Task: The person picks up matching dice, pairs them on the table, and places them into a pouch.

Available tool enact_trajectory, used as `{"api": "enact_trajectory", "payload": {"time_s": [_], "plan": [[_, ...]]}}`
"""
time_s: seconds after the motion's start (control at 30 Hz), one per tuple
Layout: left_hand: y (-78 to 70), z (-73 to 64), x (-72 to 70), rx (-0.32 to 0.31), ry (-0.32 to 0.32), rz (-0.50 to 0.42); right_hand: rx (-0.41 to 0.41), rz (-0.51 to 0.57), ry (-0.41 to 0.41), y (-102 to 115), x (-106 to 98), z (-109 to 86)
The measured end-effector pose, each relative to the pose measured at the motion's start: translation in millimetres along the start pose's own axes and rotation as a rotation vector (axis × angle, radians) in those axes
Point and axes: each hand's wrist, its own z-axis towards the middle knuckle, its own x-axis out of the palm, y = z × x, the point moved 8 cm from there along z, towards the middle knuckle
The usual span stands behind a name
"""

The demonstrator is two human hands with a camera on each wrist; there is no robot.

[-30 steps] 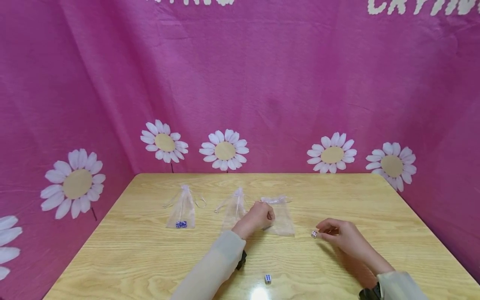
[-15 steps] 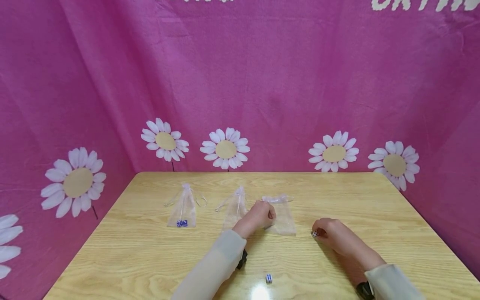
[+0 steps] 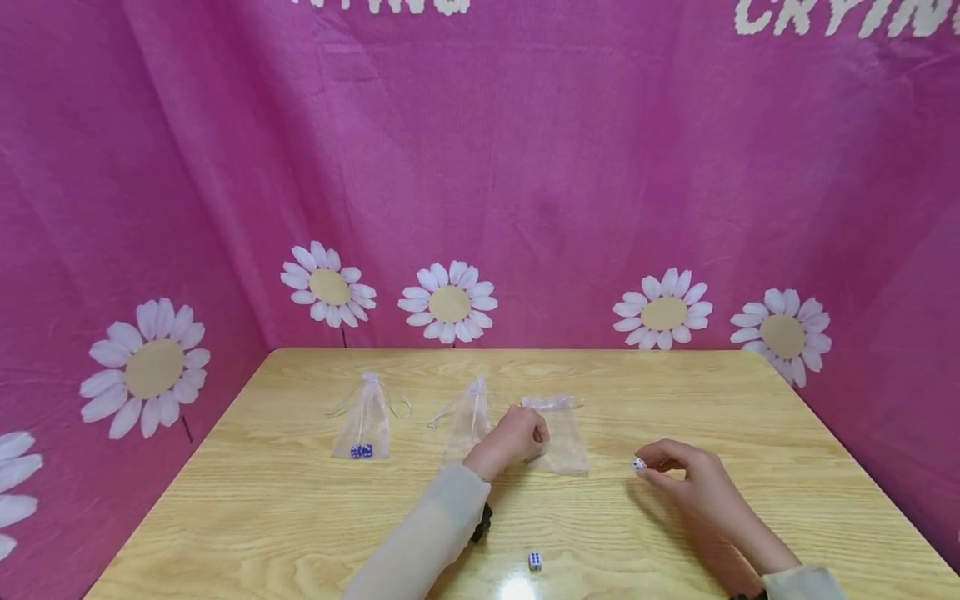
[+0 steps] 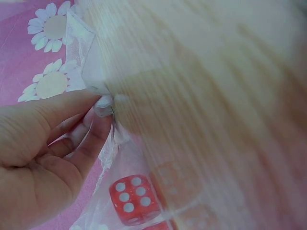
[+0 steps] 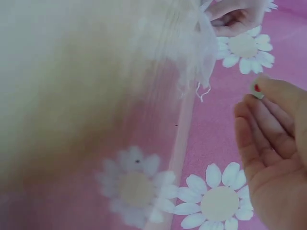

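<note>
With thumb and fingers, my left hand [image 3: 514,435] pinches the edge of a sheer white drawstring pouch [image 3: 566,446], the rightmost on the table. The left wrist view has that grip up close, and a red die [image 4: 135,199] with white pips shows inside sheer fabric below the hand. To the right of the pouch, my right hand [image 3: 693,477] holds a small white die [image 3: 639,464] between thumb and fingertips. A red pip on this die [image 5: 257,89] is visible in the right wrist view. My left forearm partly covers the middle pouch [image 3: 469,423].
Another sheer pouch [image 3: 360,417], at the left, contains blue dice [image 3: 362,451]. A white die [image 3: 535,561] with blue pips lies near the front of the wooden table [image 3: 300,517]. A pink cloth [image 3: 525,167] with daisies hangs behind.
My right hand closed in over the die, then drew back slightly to the right with it; the die now shows a different face. The left hand keeps its place on the pouch.
</note>
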Motion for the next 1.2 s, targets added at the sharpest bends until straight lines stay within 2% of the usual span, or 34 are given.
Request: {"api": "enact_trajectory", "payload": {"time_s": [0.13, 0.23, 0.4, 0.5, 0.7, 0.9, 1.2], "plan": [[0.9, 0.2, 0.7, 0.001, 0.005, -0.014, 0.096, 0.091, -0.037, -2, -11, -13.8], [0.8, 0.5, 0.7, 0.007, -0.001, -0.011, 0.185, 0.165, -0.029, -6, -15, -23.0], [1.3, 1.0, 2.4, 0.005, 0.001, -0.006, 0.378, 0.303, 0.004, -13, -20, -39.1], [2.5, 1.3, 3.1, -0.008, 0.008, -0.02, 0.441, 0.358, 0.004, -15, -22, -46.8], [1.5, 0.4, 1.7, -0.008, 0.004, -0.029, 0.458, 0.376, 0.011, -15, -23, -55.2], [-0.6, -2.3, 0.0, 0.001, 0.005, -0.014, 0.453, 0.406, 0.019, -13, -20, -54.3], [0.8, -0.4, 2.2, -0.016, 0.019, -0.011, 0.405, 0.479, 0.077, 4, 6, -39.9]]}}
